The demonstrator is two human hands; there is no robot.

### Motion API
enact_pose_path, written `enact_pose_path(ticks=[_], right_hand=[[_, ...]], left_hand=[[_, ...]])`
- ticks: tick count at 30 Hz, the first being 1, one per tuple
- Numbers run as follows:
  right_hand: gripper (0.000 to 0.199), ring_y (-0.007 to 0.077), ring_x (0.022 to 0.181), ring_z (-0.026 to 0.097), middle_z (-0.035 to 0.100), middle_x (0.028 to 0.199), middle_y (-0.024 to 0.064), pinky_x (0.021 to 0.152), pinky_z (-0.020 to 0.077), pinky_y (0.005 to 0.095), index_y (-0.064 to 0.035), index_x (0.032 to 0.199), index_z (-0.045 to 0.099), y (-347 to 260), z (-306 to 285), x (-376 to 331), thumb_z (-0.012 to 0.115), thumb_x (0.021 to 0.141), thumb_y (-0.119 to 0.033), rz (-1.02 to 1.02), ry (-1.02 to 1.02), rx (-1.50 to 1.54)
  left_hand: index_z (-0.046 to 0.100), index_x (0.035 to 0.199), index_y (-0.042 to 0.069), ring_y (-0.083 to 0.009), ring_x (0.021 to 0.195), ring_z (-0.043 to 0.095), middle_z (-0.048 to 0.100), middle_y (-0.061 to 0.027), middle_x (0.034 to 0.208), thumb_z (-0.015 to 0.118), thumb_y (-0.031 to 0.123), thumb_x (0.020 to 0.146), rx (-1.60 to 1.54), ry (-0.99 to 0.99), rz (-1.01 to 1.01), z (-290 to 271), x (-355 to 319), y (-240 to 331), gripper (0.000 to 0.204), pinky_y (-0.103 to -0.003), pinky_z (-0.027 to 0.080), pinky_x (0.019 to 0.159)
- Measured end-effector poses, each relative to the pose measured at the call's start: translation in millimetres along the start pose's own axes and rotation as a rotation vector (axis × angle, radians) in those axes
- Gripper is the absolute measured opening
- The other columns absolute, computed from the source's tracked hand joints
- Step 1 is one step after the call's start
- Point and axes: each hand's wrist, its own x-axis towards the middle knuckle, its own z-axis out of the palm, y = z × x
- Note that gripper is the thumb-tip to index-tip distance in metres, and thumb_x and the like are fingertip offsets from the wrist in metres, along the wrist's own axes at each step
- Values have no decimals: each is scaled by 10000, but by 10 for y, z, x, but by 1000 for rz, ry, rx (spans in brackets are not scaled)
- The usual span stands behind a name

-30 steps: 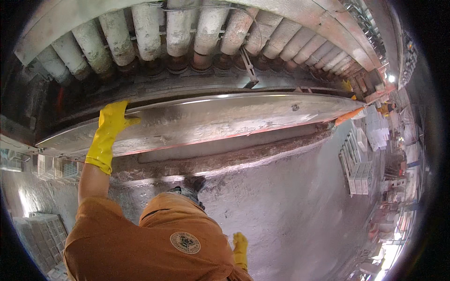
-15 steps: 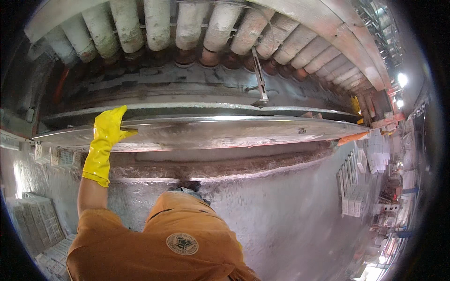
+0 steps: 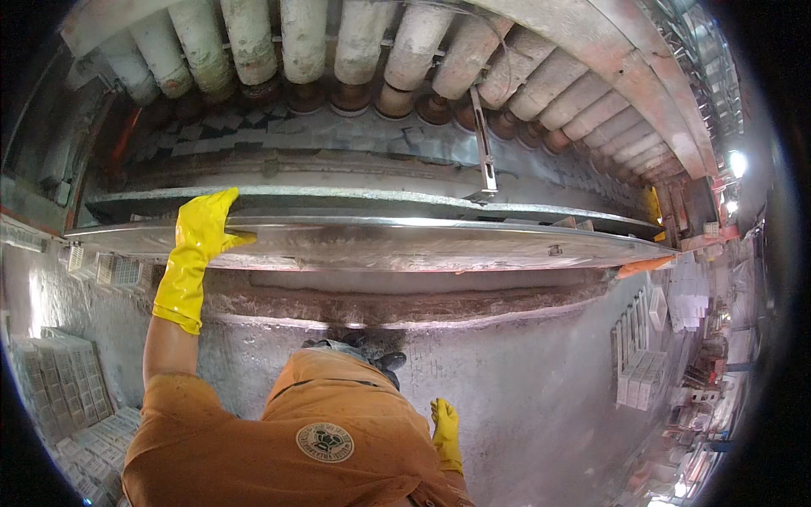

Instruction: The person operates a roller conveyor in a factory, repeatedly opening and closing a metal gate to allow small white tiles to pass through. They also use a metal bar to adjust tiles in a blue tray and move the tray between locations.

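Resting flat and unclenched on the long grey metal table edge (image 3: 380,241), the yellow-gloved left hand (image 3: 203,232) had stayed put; the gloved right hand (image 3: 445,431) hung loose, back in view.

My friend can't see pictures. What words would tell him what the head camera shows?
A person in an orange shirt presses a yellow-gloved left hand flat against a long grey metal shelf, under a row of dusty rollers. The right hand, also gloved yellow, hangs low beside the body, holding nothing.
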Motion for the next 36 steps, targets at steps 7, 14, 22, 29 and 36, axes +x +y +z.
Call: enact_pose_path(ticks=[7,14,22,29,36], right_hand=[[288,117,851,632,745,998,37,782,518,274,-57,1047,719,327,48,26,671,1034,-341,3,-51,-156],[341,87,788,586,723,904,-10,686,487,284,-28,973,752,1798,-781,293,652,1034,-348,24,-210,-255],[349,101,794,607,729,889,13,709,511,309,-8,956,746,1648,-778,204,640,1035,-331,-5,-90,-364],[300,101,799,583,721,986,23,734,491,285,-25,1113,717,467,-219,-32,692,1012,-306,99,-104,-134],[297,92,793,583,719,950,26,722,486,278,-11,1080,727,865,-372,75,693,1010,-298,-38,-101,-206]], left_hand=[[648,1329,45,-390,1113,675,717,-184,1228,929,520,610,2,-5,8,-30,37,28,906,-453,523,987],[649,1327,46,-386,1111,676,719,-180,1230,925,518,617,-8,-19,-3,-37,21,25,897,-450,521,985],[651,1324,47,-373,1121,677,715,-177,1247,921,521,622,-7,-26,-3,-29,8,22,888,-442,520,994],[647,1327,43,-366,1143,671,708,-182,1263,910,520,648,13,-21,-6,-70,-2,63,871,-436,514,1010],[650,1336,58,-363,1158,666,708,-171,1272,916,496,649,-5,-47,-35,-84,39,74,857,-436,508,1025]])
